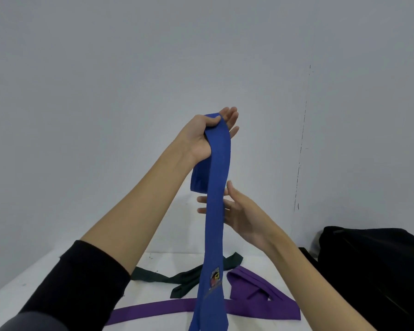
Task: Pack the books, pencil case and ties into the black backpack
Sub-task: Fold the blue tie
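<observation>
The top end of the blue tie (216,187) is being pinched under the thumb of the left hand (202,134), and that hand's fingers are being held out straight behind the cloth. The tie is being draped over the hand, with a short end hanging behind and the long end hanging down in front. Lower down, the long part is being touched by the right hand (239,211). Its fingers are being held straight and spread out behind the tie, with the thumb up beside it. Nothing is being squeezed by that hand.

The tie is being held high above the white table (153,266). It looks as if the tie is being made ready for folding or rolling, so the tie step is in hand. Next, the long end probably needs to be caught by the right hand and wound up into a small bundle that does not fall open.

On the table, a dark green tie (184,277) and a purple tie (253,299) are lying loose and partly crossed. The black backpack (373,271) is sitting to the right, near the ties. No books or pencil case are being shown.
</observation>
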Demonstrator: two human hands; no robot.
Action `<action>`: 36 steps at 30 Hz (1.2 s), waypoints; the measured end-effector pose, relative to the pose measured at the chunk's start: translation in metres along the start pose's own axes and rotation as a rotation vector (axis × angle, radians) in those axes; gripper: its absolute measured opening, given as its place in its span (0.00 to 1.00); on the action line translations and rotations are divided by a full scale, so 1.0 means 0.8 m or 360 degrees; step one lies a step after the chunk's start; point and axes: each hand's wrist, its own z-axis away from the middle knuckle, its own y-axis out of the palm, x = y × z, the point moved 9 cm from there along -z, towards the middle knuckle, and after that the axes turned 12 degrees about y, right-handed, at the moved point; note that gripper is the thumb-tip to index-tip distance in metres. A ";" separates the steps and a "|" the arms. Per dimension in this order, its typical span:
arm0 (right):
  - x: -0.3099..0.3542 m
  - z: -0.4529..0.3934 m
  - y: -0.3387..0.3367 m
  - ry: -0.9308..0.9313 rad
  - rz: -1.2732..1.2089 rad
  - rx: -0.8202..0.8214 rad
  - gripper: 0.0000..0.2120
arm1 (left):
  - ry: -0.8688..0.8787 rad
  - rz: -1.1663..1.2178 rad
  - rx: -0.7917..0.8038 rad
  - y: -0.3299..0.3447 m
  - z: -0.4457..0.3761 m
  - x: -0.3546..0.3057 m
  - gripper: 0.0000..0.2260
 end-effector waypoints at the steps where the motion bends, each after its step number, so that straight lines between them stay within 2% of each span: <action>1: 0.003 -0.001 0.005 0.0000 -0.0032 0.0014 0.19 | 0.0012 -0.0025 0.0011 0.003 -0.001 -0.004 0.14; 4: 0.006 0.000 0.009 -0.0013 -0.0089 -0.0014 0.09 | 0.0076 -0.0083 0.0020 0.006 -0.007 -0.022 0.17; 6: 0.013 0.001 0.001 -0.0078 -0.0120 -0.0074 0.04 | 0.0127 -0.0092 0.0009 -0.004 -0.015 -0.032 0.15; 9: 0.026 -0.003 -0.015 -0.0154 -0.0174 -0.0213 0.04 | 0.0082 -0.0193 -0.0072 -0.035 -0.011 -0.019 0.08; 14: 0.050 -0.006 -0.028 -0.0263 -0.0198 -0.0406 0.06 | -0.0426 -0.0219 -0.0099 -0.077 0.041 0.075 0.29; 15: 0.053 -0.007 -0.031 -0.0277 -0.0140 -0.0461 0.06 | -0.0504 -0.0186 -0.0069 -0.079 0.051 0.091 0.29; 19: 0.044 -0.007 -0.032 -0.0221 -0.0001 -0.0537 0.07 | -0.0462 -0.0064 -0.0147 -0.081 0.052 0.101 0.13; 23: 0.021 -0.001 -0.036 -0.0156 0.0034 -0.0540 0.12 | -0.0456 -0.0194 -0.0095 -0.075 0.040 0.091 0.14; 27: 0.005 0.003 -0.045 -0.0114 0.0265 -0.0688 0.13 | -0.0429 -0.0217 -0.0063 -0.065 0.039 0.086 0.13; 32: -0.008 0.004 -0.037 -0.0076 0.0224 -0.0429 0.12 | -0.0415 -0.0070 -0.0147 -0.064 0.036 0.086 0.09; 36: 0.004 0.002 -0.022 -0.0033 -0.0068 -0.0150 0.25 | -0.0382 0.0121 -0.0131 -0.057 0.035 0.087 0.11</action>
